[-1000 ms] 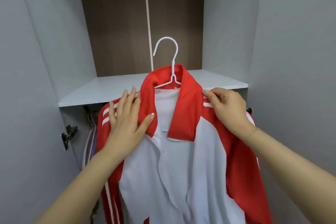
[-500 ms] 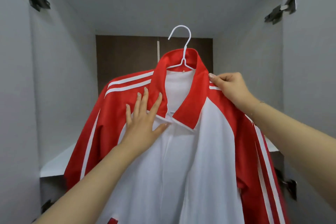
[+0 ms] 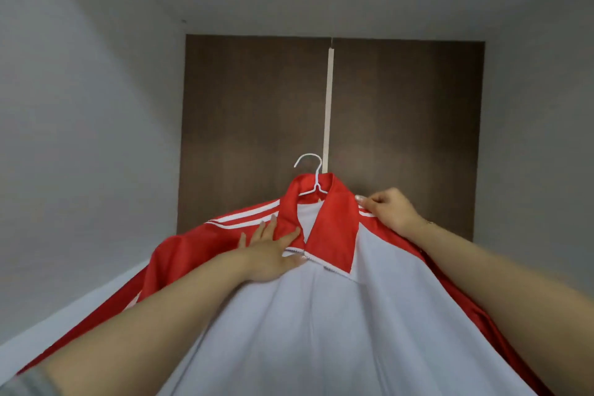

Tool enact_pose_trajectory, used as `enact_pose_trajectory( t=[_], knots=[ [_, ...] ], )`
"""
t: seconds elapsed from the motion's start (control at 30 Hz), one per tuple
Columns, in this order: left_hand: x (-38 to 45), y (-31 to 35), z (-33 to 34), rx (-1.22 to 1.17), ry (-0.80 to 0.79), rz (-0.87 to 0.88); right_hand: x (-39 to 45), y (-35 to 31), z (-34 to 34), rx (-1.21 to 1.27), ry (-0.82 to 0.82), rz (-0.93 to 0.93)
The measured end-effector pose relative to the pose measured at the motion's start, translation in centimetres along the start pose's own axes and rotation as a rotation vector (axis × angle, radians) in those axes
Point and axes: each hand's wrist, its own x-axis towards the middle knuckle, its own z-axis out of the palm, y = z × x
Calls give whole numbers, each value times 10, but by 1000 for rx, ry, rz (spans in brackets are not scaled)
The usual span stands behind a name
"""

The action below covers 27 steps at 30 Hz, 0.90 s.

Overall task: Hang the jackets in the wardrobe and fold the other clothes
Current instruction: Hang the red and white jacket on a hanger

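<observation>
My jacket hides the hanger below its hook; left hand presses flat, right hand pinches the shoulder, raised higher than before

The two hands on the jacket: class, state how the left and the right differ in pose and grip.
The left hand lies flat with straight, spread fingers on the chest by the collar; the right hand curls, pinching the shoulder. The left sits lower, the right higher near the hanger. Both touch the red and white jacket.

White wardrobe shelf — only edge strip visible at lower left; red jacket sleeve possibly overlapping it.
</observation>
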Motion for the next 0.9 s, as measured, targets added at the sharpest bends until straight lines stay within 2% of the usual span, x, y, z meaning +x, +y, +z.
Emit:
enact_pose_trajectory(
  t=[0.07,0.13,0.3,0.4,0.47,0.57,0.67,0.73,0.8,0.9],
  knots=[
    [1,-10,21,31,-137,-38,-1,21,28,-56,-102,-8],
    [-1,-15,35,60,-200,-59,-4,33,47,-104,-188,-26],
    [-1,-18,45,63,-210,-77,-21,35,52,-155,-280,-16],
    [-3,-17,44,61,-234,-88,-33,16,38,-337,-373,14],
    [-9,-14,39,48,-246,-107,-50,-4,21,-539,-430,-53],
    [-28,-5,25,108,-219,-160,-89,-39,-6,-613,-482,-154],
    [-59,14,3,179,-131,-130,-138,-70,-31,-660,-714,-63],
    [-87,31,-15,159,-165,-37,-172,-91,-41,-630,-843,3],
    [-121,51,-32,122,-220,28,-202,-107,-46,-652,-836,9],
    [-179,74,-47,76,-193,94,-244,-124,-51,-724,-685,-37]
  ],
)
